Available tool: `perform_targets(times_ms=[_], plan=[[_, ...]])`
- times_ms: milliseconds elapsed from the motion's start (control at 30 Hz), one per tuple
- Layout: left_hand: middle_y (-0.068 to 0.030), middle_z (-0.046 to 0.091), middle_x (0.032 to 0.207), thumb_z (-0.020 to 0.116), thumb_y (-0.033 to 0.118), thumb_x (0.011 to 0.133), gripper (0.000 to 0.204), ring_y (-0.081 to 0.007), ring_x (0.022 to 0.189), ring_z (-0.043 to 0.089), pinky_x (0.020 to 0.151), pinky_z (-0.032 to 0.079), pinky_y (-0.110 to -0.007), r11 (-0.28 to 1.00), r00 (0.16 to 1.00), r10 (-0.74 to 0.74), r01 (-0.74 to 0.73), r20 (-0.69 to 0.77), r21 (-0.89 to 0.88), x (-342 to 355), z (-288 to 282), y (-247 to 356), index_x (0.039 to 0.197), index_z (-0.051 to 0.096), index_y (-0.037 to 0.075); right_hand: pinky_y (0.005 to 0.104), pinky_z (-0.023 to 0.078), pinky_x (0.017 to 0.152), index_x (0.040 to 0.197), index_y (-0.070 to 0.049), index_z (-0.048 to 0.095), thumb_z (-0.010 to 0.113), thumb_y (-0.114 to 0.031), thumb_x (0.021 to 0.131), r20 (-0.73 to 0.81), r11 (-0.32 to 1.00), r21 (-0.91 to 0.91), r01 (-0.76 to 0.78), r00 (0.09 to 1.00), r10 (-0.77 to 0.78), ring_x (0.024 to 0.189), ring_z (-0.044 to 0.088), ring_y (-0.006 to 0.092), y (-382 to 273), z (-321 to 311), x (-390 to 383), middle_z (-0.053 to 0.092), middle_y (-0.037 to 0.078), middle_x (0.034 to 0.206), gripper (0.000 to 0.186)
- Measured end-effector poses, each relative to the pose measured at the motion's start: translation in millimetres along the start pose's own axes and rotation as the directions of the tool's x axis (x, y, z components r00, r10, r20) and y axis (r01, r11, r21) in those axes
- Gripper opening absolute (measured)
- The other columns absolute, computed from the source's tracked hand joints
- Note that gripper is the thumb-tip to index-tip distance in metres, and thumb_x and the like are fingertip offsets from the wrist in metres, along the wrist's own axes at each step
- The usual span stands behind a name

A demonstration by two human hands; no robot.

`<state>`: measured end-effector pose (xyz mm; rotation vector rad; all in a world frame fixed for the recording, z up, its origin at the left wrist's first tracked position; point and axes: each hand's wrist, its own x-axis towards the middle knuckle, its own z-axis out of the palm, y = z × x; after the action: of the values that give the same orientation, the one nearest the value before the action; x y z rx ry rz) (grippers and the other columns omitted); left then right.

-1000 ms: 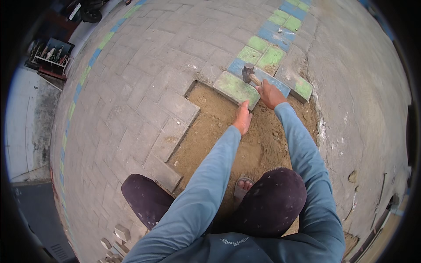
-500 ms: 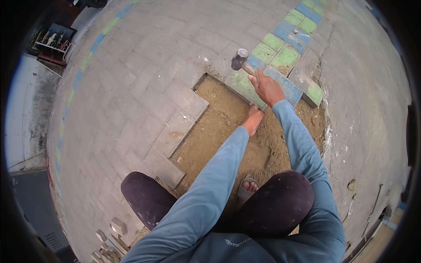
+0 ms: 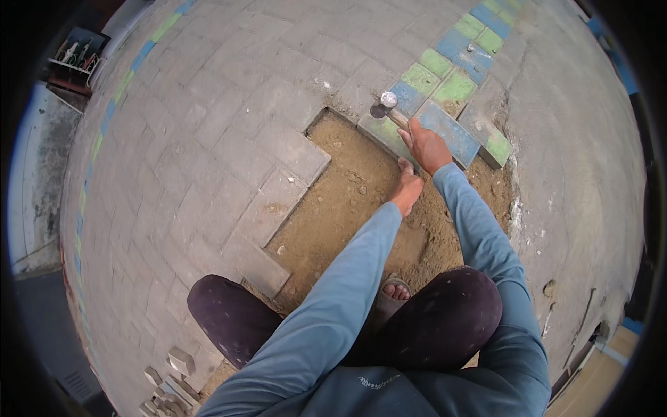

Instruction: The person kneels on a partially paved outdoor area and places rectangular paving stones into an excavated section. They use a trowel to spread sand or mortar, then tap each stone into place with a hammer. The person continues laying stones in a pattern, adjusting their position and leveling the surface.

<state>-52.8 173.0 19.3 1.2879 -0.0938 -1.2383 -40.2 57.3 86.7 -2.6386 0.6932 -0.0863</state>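
Being gripped by its wooden handle, a hammer (image 3: pixel 385 104) is being held in the right hand (image 3: pixel 428 148), whose fingers are being closed around the wood. The hammer's head, its pale, shiny face turned upward, is being held over the far part of a green-painted paver (image 3: pixel 384 134); whether the paver is being touched by it cannot be told. At the near end of that same paver, the left hand (image 3: pixel 408 186) is being held low, its fingers partly curled and its fingertips at the paver's end; how far this grip is being closed, and whether the paver is being pinched, cannot be made out.

The green-painted paver is being bordered on its left by a bed of brown sand (image 3: pixel 347 187), and its right side is being partly covered by the right hand. Just beside it, on the right, a blue-painted paver (image 3: pixel 451 132) is being seen, followed by a grey paver with a green end (image 3: pixel 497 149). On the left, the sand is being edged in steps by grey pavers (image 3: pixel 278 156). Between the person's knees, a sandalled foot (image 3: pixel 396 288) is being partly hidden by the right knee (image 3: pixel 448 313). Toward the lower left, well apart from both hands, loose blocks (image 3: pixel 182 362) are being seen, heaped on the paving.
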Motion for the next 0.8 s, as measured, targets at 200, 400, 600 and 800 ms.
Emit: perform_targets(times_ms=[200, 400, 600, 800], plan=[[-0.0204, -0.012, 0.171, 0.044, 0.002, 0.086, 0.095, -0.0314, 0.159, -0.006, 0.127, 0.007, -0.04, 1.0, 0.999, 0.007, -0.007, -0.036, 0.018, 7, -1, -6, 0.161, -0.015, 0.002, 0.0592, 0.05, 0.068, 0.108, -0.004, 0.046, 0.049, -0.046, 0.106, -0.044, 0.998, -0.04, 0.044, 0.998, -0.046, 0.077, 0.066, 0.0517, 6, -12, 13, 0.067, 0.028, 0.08, 0.042], [-0.0203, 0.014, 0.17, 0.045, 0.0, 0.087, 0.096, -0.0296, 0.148, 0.034, 0.116, 0.035, -0.035, 0.995, 0.999, 0.03, -0.026, -0.042, 0.092, 11, -8, -3, 0.161, -0.016, 0.003, 0.0545, 0.055, 0.076, 0.12, -0.004, 0.051, 0.047, -0.045, 0.107, 0.147, 0.977, -0.208, -0.05, 0.986, 0.081, 0.091, 0.07, 0.0455, 20, -5, 15, 0.072, 0.026, 0.096, 0.043], [-0.0198, 0.032, 0.164, 0.046, 0.008, 0.096, 0.067, -0.0298, 0.148, 0.038, 0.111, 0.047, -0.039, 0.892, 0.99, -0.12, 0.076, 0.072, 0.446, -48, -76, 74, 0.16, 0.029, 0.002, 0.0553, 0.054, 0.083, 0.124, -0.004, 0.052, 0.042, -0.047, 0.107, 0.151, 0.995, -0.048, -0.093, 0.984, 0.099, 0.097, 0.07, 0.0451, 17, -2, -2, 0.071, 0.027, 0.104, 0.047], [-0.0304, 0.049, 0.15, 0.049, 0.015, 0.088, 0.064, -0.0387, 0.142, 0.046, 0.12, 0.034, -0.039, 0.134, 0.97, 0.243, -0.045, 0.011, 0.99, -190, -201, 181, 0.147, 0.045, -0.009, 0.0545, 0.055, 0.075, 0.124, -0.003, 0.052, 0.045, -0.04, 0.107, 0.058, 0.996, 0.057, 0.063, 0.996, -0.066, 0.084, 0.07, 0.0433, -17, 11, -62, 0.069, 0.024, 0.096, 0.041]])
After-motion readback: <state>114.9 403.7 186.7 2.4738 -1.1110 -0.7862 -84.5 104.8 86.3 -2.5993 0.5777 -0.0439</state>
